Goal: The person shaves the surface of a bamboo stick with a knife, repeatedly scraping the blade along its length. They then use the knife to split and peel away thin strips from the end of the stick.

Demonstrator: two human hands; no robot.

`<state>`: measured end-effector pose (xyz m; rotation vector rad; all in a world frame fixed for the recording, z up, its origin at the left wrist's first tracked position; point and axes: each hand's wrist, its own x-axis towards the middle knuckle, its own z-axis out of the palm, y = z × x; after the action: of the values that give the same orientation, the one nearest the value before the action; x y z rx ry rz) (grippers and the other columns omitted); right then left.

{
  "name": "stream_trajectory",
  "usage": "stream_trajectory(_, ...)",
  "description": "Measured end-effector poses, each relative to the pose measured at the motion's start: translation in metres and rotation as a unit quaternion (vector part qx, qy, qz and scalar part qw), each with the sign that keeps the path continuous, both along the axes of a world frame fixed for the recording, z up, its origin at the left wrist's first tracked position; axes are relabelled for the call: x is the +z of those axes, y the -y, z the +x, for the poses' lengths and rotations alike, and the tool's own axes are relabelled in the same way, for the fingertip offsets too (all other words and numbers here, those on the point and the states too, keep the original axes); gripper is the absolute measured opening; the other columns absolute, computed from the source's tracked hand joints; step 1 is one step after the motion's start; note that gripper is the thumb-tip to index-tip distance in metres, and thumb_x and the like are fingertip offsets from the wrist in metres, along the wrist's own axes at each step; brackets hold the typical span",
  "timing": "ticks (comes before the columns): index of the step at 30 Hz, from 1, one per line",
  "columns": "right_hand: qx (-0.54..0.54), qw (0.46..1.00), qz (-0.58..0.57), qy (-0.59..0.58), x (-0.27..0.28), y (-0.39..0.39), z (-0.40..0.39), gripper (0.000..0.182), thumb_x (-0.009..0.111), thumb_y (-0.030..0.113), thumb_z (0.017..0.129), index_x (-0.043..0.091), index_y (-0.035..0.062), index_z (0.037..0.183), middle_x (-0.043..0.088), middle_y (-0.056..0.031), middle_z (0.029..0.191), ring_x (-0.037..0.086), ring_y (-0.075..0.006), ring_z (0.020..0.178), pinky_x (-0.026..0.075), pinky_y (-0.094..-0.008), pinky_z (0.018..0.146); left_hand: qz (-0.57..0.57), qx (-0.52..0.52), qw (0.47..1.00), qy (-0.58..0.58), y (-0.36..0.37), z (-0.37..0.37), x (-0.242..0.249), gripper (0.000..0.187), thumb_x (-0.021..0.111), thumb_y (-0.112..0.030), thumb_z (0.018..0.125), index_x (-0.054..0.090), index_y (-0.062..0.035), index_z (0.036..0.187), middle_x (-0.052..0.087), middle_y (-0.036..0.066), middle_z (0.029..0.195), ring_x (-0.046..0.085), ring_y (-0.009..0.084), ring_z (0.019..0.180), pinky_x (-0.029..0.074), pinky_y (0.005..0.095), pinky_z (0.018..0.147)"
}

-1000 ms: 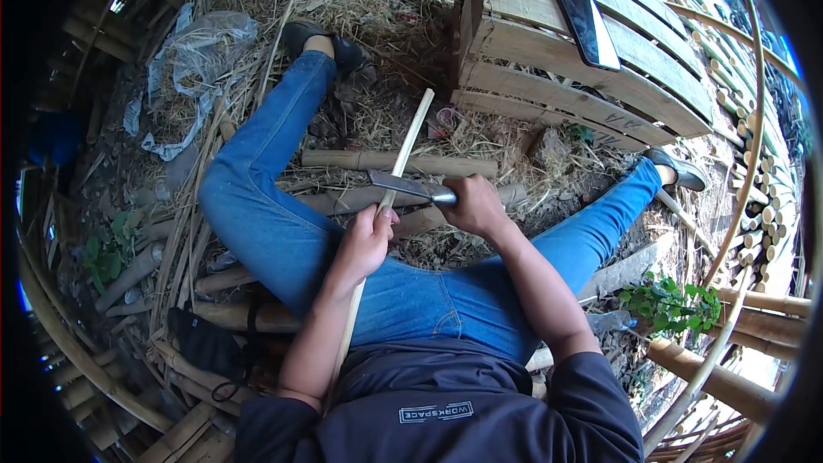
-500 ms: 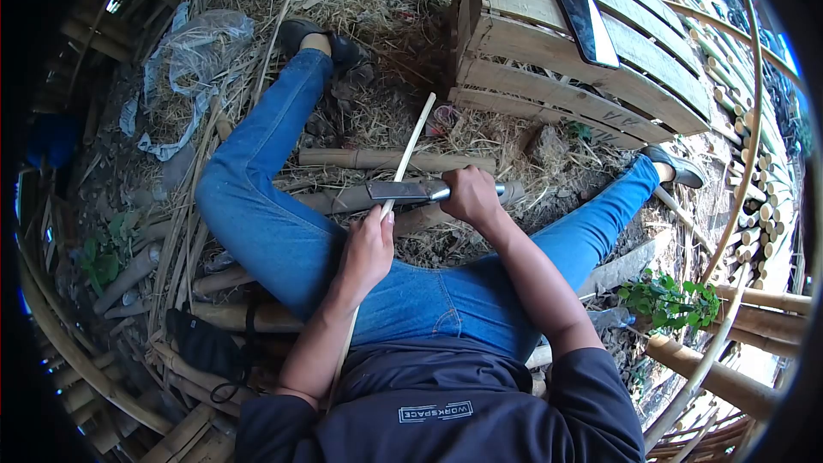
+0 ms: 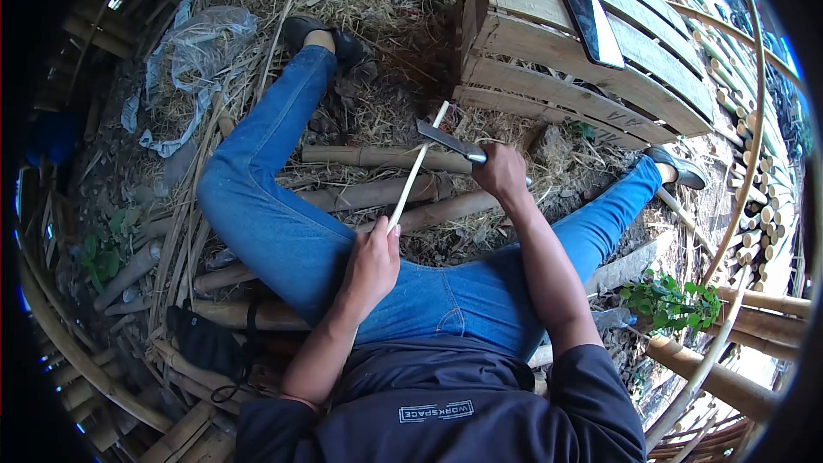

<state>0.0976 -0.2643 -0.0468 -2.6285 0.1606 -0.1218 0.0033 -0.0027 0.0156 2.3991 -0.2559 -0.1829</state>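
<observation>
Shaving the bamboo strip (image 3: 417, 165), the right hand (image 3: 501, 173) clenches the knife (image 3: 448, 141) near its tip — left hand (image 3: 370, 264) gripping it below — likely needing another controlled stroke.

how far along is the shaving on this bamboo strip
Done: the strip looks pale and clean between the left hand and the knife. In hand: the right hand holds the blade across the strip near its far tip. Left: the part gripped by and behind the left hand; its state is hidden.
</observation>
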Motion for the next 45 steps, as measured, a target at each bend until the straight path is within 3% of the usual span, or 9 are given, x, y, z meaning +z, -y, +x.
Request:
stream_trajectory(8,-0.018,0.999,-0.021,-0.018,-0.005,-0.002,-0.002,0.017,0.062,0.016,0.071,0.073,0.0071,0.08,0.067,-0.0235,0.076,0.066,-0.0427,0.074,0.054,-0.0502,0.075,-0.037,0.015,0.999,-0.035,0.002,0.005,0.001,0.019,0.05,-0.017,0.1,0.057,0.0004,0.096,0.063,0.023,0.076,0.06,0.0467,0.074,0.045,0.053,0.065)
stream_trajectory(17,0.115,0.993,0.013,-0.034,0.005,-0.035,-0.03,0.016,0.064,0.017,0.067,0.071,0.0058,0.077,0.066,-0.0215,0.072,0.066,-0.0404,0.074,0.054,-0.0483,0.075,-0.109,-0.002,0.994,-0.03,-0.001,0.023,-0.019,0.019,0.047,-0.014,0.1,0.057,-0.001,0.091,0.054,0.014,0.06,0.056,0.0281,0.053,0.041,0.0403,0.053)
stream_trajectory(23,0.112,0.993,-0.001,-0.047,0.006,-0.034,-0.02,0.016,0.064,0.016,0.065,0.07,0.0046,0.074,0.066,-0.022,0.072,0.066,-0.0412,0.074,0.054,-0.0477,0.074,-0.038,-0.001,0.999,0.034,-0.002,0.017,-0.025,0.02,0.048,-0.016,0.1,0.056,-0.0007,0.091,0.06,0.019,0.071,0.059,0.041,0.067,0.044,0.0492,0.063)
stream_trajectory(26,0.092,0.995,-0.005,-0.035,0.005,-0.032,-0.016,0.017,0.064,0.016,0.067,0.071,0.0043,0.076,0.066,-0.0232,0.073,0.067,-0.0416,0.074,0.054,-0.0479,0.074,-0.029,0.006,1.0,-0.003,-0.001,0.016,-0.016,0.019,0.048,-0.017,0.1,0.056,-0.0008,0.093,0.062,0.021,0.077,0.058,0.0458,0.075,0.044,0.0526,0.068)
stream_trajectory(28,0.055,0.998,-0.012,-0.016,-0.001,-0.024,-0.009,0.017,0.063,0.016,0.069,0.072,0.0041,0.077,0.066,-0.0243,0.074,0.067,-0.0417,0.075,0.054,-0.0485,0.075,-0.024,0.007,1.0,-0.006,-0.001,0.011,-0.008,0.019,0.048,-0.017,0.1,0.056,-0.0008,0.093,0.063,0.022,0.079,0.059,0.0462,0.077,0.044,0.0525,0.068)
stream_trajectory(30,-0.066,0.997,0.033,-0.022,-0.002,0.002,0.007,0.02,0.058,0.016,0.079,0.072,0.0026,0.079,0.066,-0.0274,0.076,0.067,-0.0437,0.076,0.053,-0.0516,0.075,-0.017,-0.012,0.999,-0.036,0.001,0.0,0.005,0.019,0.048,-0.017,0.1,0.055,-0.0004,0.095,0.063,0.024,0.083,0.058,0.0472,0.082,0.044,0.0535,0.071)
stream_trajectory(35,-0.071,0.997,0.003,0.007,-0.014,0.009,0.001,0.017,0.062,0.018,0.075,0.071,0.003,0.076,0.065,-0.026,0.073,0.066,-0.0434,0.073,0.054,-0.0511,0.073,-0.042,-0.016,0.999,-0.002,0.004,0.0,-0.001,0.019,0.049,-0.017,0.1,0.057,0.0001,0.095,0.062,0.022,0.074,0.06,0.0451,0.072,0.045,0.0513,0.064)
stream_trajectory(41,0.025,0.999,0.045,-0.005,0.003,-0.01,-0.02,0.015,0.064,0.017,0.071,0.071,0.0048,0.076,0.066,-0.0227,0.073,0.066,-0.0424,0.072,0.054,-0.0492,0.073,-0.07,0.033,0.997,-0.027,0.0,0.022,-0.009,0.02,0.049,-0.015,0.1,0.059,0.0004,0.091,0.059,0.018,0.066,0.06,0.0347,0.06,0.045,0.0424,0.058)
stream_trajectory(45,0.125,0.991,0.055,-0.014,0.021,-0.044,-0.035,0.013,0.065,0.015,0.068,0.071,0.0062,0.076,0.065,-0.022,0.07,0.065,-0.0417,0.07,0.054,-0.0482,0.071,-0.066,0.017,0.996,-0.049,0.003,0.025,-0.004,0.021,0.049,-0.016,0.099,0.058,0.0014,0.093,0.065,0.026,0.084,0.062,0.0465,0.082,0.048,0.0531,0.072)
